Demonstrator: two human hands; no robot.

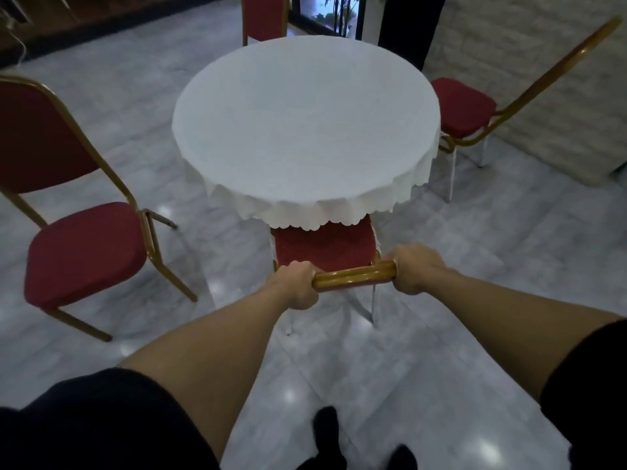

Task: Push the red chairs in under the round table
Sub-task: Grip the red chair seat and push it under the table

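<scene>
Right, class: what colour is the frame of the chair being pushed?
Golden yellow: the chair frame, gripped by the left hand and right hand, shows best in the head view.

Dim, cool, bluish cast overall. Brightest area white tablecloth [305,130] at centre frame. Soft ceiling-light glare spots on glossy floor [475,266], lower centre and lower right. Daylight at window [325,11], top centre. Upper left dark. Slight softness throughout; wide-angle bending stretches edges, sleeves [101,425] near-black at bottom corners.
</scene>
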